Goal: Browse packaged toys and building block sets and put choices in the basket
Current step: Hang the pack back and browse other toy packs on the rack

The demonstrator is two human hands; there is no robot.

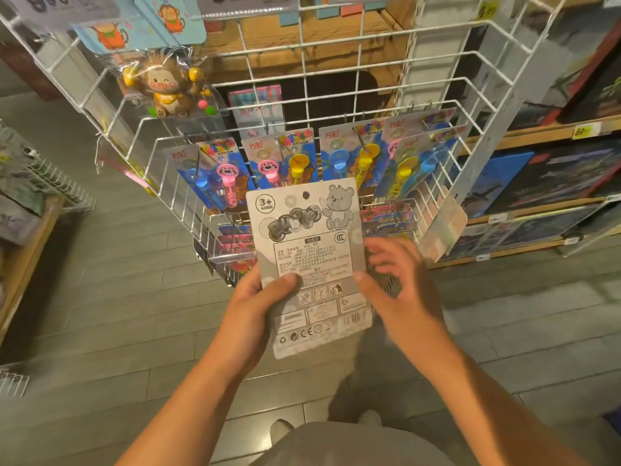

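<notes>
Two hands meet at centre frame on a grey printed cardboard toy package (307, 260): left hand (250, 304) grips its lower-left edge, right hand (396, 280) fingers spread loosely, thumb touching its right edge.

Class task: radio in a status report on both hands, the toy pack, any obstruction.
Left hand grips bubble toy pack, back side up. Right hand open, blurred, at pack's edge. No basket in view.
</notes>
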